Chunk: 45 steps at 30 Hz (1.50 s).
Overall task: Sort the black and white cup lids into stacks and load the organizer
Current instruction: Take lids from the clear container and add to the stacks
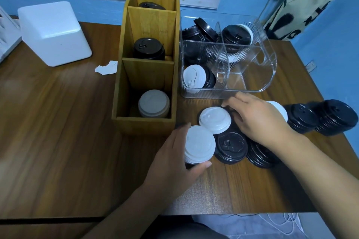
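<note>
Head view, left to right: wooden organizer [145,91] holds black and white stacks, sorted by colour; left hand [174,163] — fingers wrapped round a white lid stack [199,144] on the tabletop [58,151], likely gathering it for loading; right hand [258,120] reaches into loose lids [231,147], fingers' grasp unclear; black stacks [320,118] wait rightward.

Left hand [174,153] grips white lid stack [199,144]; right hand [258,120] over loose lids [231,147].

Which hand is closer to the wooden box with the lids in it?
Left. The left hand holds a white lid stack just below the wooden organizer's front corner. The right hand is farther right, over the loose lids.
</note>
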{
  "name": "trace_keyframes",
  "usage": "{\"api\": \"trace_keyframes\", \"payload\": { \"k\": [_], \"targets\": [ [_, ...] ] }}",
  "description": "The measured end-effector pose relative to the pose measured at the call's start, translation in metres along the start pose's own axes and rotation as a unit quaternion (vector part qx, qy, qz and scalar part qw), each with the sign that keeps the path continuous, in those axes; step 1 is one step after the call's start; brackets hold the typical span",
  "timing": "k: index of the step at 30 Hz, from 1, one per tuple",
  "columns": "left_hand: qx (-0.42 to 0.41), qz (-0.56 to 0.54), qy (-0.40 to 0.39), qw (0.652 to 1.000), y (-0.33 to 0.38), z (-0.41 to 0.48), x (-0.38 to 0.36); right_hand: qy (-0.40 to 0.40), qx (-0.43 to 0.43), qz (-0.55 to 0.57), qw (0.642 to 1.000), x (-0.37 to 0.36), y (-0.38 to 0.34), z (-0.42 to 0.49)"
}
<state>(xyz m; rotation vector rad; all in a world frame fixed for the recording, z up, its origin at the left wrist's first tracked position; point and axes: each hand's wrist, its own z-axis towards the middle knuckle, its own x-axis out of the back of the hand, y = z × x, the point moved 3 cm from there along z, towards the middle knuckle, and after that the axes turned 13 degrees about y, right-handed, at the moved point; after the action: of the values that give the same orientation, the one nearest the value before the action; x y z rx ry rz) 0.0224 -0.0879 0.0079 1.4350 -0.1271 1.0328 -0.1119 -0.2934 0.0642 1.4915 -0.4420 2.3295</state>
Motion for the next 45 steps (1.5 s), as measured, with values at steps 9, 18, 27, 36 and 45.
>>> {"api": "trace_keyframes", "payload": {
  "k": [9,18,27,36,45],
  "targets": [
    [0.012,0.000,-0.004,1.000,0.000,0.001,0.000,-0.207,-0.058,0.201,0.956,-0.003,0.004,0.023],
    [0.031,-0.011,-0.009,0.999,-0.003,0.001,-0.002,-0.218,-0.061,0.101,0.969,-0.022,-0.002,0.029],
    [0.049,-0.047,-0.009,0.998,-0.003,0.002,-0.003,-0.062,-0.086,0.183,0.977,0.008,-0.021,0.024],
    [0.026,-0.073,0.023,0.997,-0.003,0.003,-0.003,-0.123,-0.035,0.197,0.972,0.018,-0.076,-0.008],
    [0.042,-0.074,0.000,0.996,-0.008,0.002,-0.006,-0.149,-0.023,0.172,0.973,0.014,-0.084,-0.008]
  ]
}}
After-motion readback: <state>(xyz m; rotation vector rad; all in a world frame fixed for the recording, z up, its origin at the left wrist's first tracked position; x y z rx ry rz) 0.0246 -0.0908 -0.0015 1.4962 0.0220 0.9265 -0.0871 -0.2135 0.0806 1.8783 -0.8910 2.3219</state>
